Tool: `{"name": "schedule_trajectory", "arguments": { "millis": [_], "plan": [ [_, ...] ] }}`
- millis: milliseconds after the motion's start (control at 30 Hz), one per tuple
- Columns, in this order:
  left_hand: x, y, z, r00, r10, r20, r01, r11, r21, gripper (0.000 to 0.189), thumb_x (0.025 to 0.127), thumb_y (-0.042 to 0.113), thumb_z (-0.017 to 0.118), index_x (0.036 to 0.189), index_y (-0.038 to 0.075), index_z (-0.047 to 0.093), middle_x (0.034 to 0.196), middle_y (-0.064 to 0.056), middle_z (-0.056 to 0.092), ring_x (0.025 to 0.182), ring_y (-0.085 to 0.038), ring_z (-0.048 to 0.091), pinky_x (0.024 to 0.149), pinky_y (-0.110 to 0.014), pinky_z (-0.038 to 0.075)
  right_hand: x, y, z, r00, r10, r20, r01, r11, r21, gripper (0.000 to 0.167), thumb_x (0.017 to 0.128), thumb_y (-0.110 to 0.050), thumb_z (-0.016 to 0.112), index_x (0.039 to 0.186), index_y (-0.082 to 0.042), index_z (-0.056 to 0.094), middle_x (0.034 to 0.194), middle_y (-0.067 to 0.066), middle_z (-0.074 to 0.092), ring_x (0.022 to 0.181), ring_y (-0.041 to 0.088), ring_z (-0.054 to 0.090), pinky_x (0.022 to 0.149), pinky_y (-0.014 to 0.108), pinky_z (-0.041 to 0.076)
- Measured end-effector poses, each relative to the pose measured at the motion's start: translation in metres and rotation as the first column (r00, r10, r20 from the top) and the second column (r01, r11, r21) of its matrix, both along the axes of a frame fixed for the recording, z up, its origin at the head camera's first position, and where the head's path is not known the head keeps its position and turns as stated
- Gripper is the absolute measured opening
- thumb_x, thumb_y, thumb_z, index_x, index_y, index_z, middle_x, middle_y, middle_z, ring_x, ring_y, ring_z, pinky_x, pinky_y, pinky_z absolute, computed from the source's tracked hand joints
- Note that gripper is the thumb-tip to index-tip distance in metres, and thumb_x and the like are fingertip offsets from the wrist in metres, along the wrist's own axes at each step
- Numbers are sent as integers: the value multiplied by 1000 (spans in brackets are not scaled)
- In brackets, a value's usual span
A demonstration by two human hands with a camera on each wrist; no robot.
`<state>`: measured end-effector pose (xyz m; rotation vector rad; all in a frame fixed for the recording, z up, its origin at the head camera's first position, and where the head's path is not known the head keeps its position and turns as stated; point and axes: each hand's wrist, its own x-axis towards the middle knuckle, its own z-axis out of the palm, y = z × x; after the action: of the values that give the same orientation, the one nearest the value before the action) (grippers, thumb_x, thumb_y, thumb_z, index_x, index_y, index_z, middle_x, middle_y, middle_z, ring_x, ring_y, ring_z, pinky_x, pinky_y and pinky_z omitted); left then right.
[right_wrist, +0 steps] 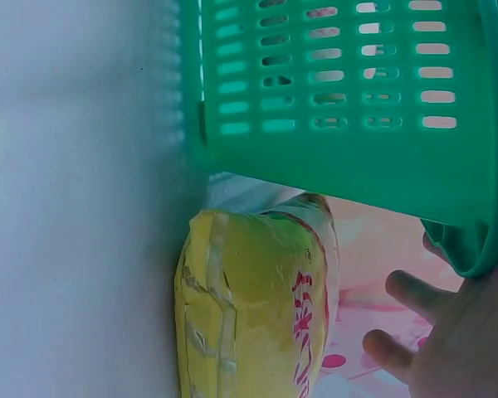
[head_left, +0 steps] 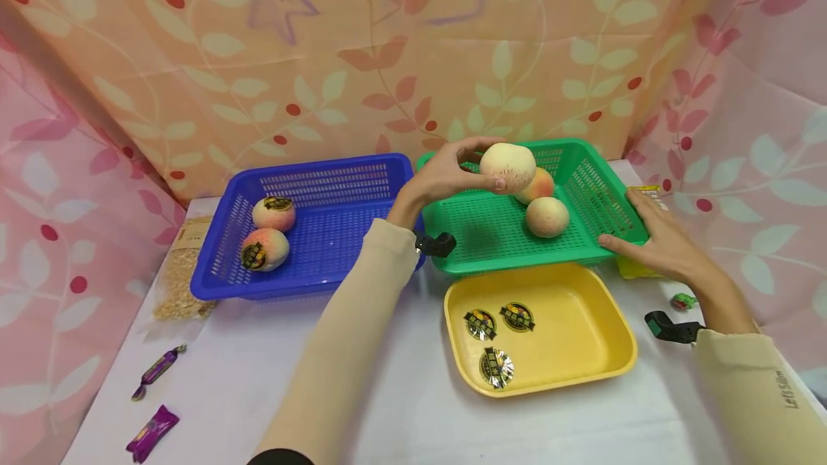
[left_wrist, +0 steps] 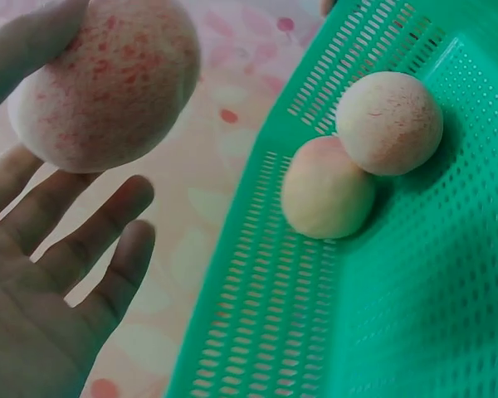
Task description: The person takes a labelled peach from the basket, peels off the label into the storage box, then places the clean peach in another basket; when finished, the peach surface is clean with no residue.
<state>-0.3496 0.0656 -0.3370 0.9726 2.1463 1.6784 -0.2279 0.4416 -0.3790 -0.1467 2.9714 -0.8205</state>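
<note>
My left hand (head_left: 450, 172) holds a pale peach (head_left: 507, 167) between thumb and fingers, above the green basket (head_left: 465, 257). In the left wrist view the held peach (left_wrist: 108, 83) shows red speckles, and no sticker is visible on it. Two more peaches lie touching in the basket: a speckled one (head_left: 547, 217) and a redder one (head_left: 540, 185), partly hidden behind the held peach. My right hand (head_left: 665, 239) rests on the basket's right rim, thumb toward the front corner and fingers along the outside; the right wrist view shows its fingers (right_wrist: 419, 294) beside the rim.
A blue basket (head_left: 310, 285) at left holds two peaches with black-and-gold stickers (head_left: 254, 257). In front, a yellow tray (head_left: 575, 336) carries three round stickers (head_left: 496, 367). Purple-wrapped candies (head_left: 153, 433), a bag of grains (head_left: 181, 278), a yellow packet (right_wrist: 257, 307) and a green candy (head_left: 683, 301) lie around.
</note>
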Motion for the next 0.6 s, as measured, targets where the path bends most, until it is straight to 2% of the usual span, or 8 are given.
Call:
{"name": "schedule_trajectory", "arguments": {
  "millis": [100, 233, 433, 600],
  "plan": [
    [-9, 11, -7, 998, 48, 45, -48, 999, 17, 67, 81, 24, 87, 143, 27, 60, 137, 2, 62, 116, -20, 60, 90, -36, 56, 0, -3, 1, 1000, -2, 18, 2, 1000, -21, 106, 93, -49, 67, 165, -11, -2, 171, 22, -3, 156, 50, -3, 118, 77, 5],
    [-19, 20, -18, 994, 65, 87, -66, 998, 9, 69, 82, 22, 86, 145, 26, 58, 143, -1, 59, 119, -26, 60, 94, -38, 56, 1, -6, 1, 999, -5, 49, 7, 1000, -31, 107, 94, -50, 66, 164, -12, -5, 172, 19, -7, 156, 48, -7, 117, 78, 4],
    [-29, 22, -33, 992, 68, 107, -57, 993, -100, 73, 82, 21, 87, 148, 26, 55, 150, 0, 53, 125, -27, 60, 99, -39, 54, 1, -7, 0, 997, -21, 73, 22, 999, -26, 107, 94, -52, 64, 164, -15, -7, 172, 16, -11, 157, 47, -10, 114, 81, 4],
    [-37, 22, -43, 996, 45, 74, -31, 981, -190, 73, 81, 19, 88, 147, 21, 56, 151, -3, 55, 132, -28, 57, 105, -41, 52, 3, -5, 1, 998, -28, 64, 30, 999, -33, 106, 95, -51, 65, 164, -17, -8, 172, 15, -10, 157, 45, -9, 115, 80, 4]
  ]
}}
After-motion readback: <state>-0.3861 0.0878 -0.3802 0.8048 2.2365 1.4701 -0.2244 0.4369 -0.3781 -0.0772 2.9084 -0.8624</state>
